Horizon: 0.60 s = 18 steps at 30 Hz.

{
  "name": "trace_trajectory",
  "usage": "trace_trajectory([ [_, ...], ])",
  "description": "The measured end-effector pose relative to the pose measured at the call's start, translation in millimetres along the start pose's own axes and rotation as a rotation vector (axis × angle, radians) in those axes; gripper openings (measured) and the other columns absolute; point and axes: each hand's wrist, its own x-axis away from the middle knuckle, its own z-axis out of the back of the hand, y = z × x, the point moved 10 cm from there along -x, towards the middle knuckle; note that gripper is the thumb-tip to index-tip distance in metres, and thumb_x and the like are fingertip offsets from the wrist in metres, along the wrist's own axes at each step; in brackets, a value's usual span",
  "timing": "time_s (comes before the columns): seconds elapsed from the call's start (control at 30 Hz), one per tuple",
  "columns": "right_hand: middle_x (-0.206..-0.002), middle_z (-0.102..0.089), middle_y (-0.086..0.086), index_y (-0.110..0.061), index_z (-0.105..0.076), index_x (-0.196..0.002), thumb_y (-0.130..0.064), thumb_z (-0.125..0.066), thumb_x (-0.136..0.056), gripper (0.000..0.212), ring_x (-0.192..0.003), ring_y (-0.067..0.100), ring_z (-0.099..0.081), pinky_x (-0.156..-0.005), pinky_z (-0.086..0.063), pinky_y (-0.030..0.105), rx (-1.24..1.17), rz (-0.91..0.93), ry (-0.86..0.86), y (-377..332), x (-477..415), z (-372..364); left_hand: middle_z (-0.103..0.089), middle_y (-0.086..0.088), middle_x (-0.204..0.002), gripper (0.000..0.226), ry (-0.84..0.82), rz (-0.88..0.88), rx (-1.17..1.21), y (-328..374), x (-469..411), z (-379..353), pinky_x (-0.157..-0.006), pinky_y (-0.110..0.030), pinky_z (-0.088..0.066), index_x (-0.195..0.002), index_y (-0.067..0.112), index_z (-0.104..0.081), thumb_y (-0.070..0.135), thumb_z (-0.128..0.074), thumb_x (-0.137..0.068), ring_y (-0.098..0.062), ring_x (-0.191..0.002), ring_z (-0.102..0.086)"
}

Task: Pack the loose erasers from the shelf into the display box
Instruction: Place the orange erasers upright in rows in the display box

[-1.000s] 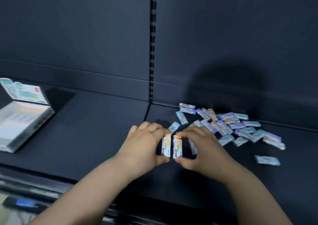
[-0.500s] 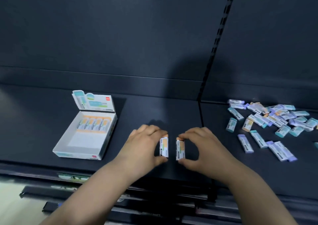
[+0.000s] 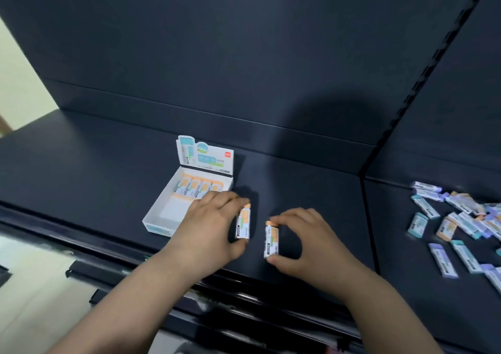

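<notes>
A white display box [image 3: 158,212] with its printed lid raised stands on the dark shelf; a row of several orange erasers [image 3: 199,187] lies at its far end. My left hand [image 3: 208,226] pinches an orange-and-white eraser [image 3: 243,225] just right of the box. My right hand [image 3: 306,241] pinches a second orange eraser [image 3: 271,241] a short way further right. A pile of loose erasers [image 3: 458,218] in teal, purple and orange sleeves lies at the right edge.
The dark shelf [image 3: 95,169] runs left to right with a raised back wall. A slotted upright [image 3: 368,161] divides it between my hands and the pile. The shelf's front edge [image 3: 81,242] passes under my forearms, with rails below.
Both hands have carried their erasers leftward from the pile to beside the box and moved apart. The view has swung left, bringing the box to the middle.
</notes>
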Motion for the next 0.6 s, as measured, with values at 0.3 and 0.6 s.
trace_trajectory([
  [0.3,-0.113,-0.042,-0.024,-0.03,-0.05,-0.125,-0.044,-0.07,-0.072,0.058,-0.109,-0.003,-0.032,-0.093,-0.023,0.007,0.009,-0.141,0.222,-52.6,-67.6,-27.8,-0.046,0.013,-0.134,0.069,-0.085,-0.029,0.003,-120.3,-14.3,28.2,-0.101,-0.028,-0.028,-0.136,0.029,-0.041,0.044,-0.069,-0.075,-0.013,-0.123,-0.035],
  [0.6,-0.129,-0.045,-0.011,-0.029,-0.043,-0.133,-0.046,-0.061,-0.078,0.06,-0.121,0.011,-0.033,-0.104,-0.027,0.026,0.31,-0.279,0.148,-71.0,-106.5,-36.1,-0.034,0.014,-0.134,0.075,-0.247,-0.195,-0.061,-138.6,-19.6,18.2,-0.101,-0.029,-0.026,-0.142,0.033,-0.025,0.054,-0.057,-0.078,-0.012,-0.125,-0.026],
])
